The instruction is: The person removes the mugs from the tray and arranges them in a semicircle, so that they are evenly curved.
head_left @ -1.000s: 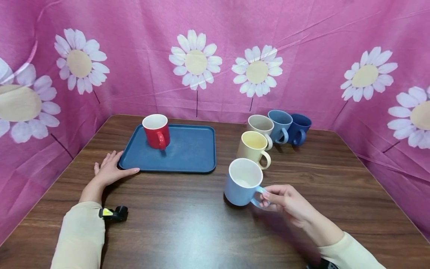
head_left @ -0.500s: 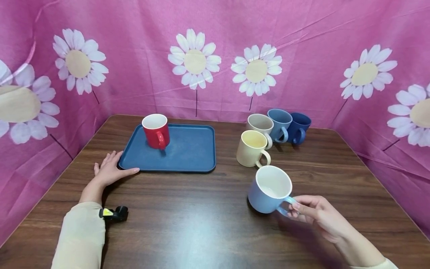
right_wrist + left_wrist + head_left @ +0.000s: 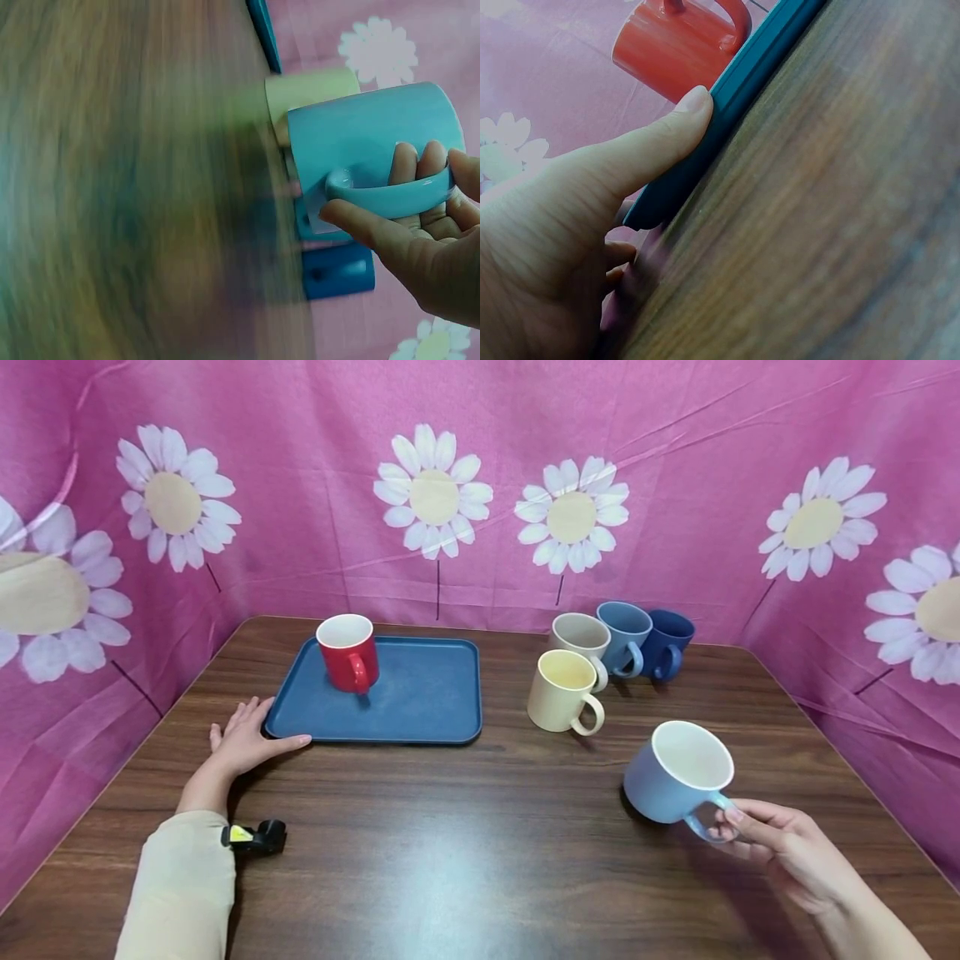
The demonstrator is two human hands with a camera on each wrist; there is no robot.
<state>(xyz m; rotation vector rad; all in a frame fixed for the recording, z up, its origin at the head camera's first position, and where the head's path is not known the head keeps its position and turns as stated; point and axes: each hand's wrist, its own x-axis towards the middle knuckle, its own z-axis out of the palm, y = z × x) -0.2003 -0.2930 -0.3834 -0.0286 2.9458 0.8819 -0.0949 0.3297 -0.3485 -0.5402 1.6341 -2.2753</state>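
Observation:
My right hand (image 3: 787,852) pinches the handle of a light blue mug (image 3: 660,785) with a white inside, which leans a little close over the table. In the right wrist view, fingers pass through the mug's handle (image 3: 394,201) and the thumb lies along it. On the left, my left hand (image 3: 243,745) rests spread at the near left corner of a dark blue tray (image 3: 420,693). Its straight thumb (image 3: 667,139) touches the tray's edge in the left wrist view. A red mug (image 3: 348,664) stands upright on the tray's left part.
Right of the tray stands a pale yellow mug (image 3: 555,697). Behind it are a beige mug (image 3: 577,633), a mid-blue mug (image 3: 618,643) and a dark blue mug (image 3: 660,647), close together. A pink cloth (image 3: 300,527) with daisies hangs around the wooden table (image 3: 337,860).
The right hand has carried the light blue mug to the right, away from the yellow mug. The left hand, tray and red mug have stayed in place.

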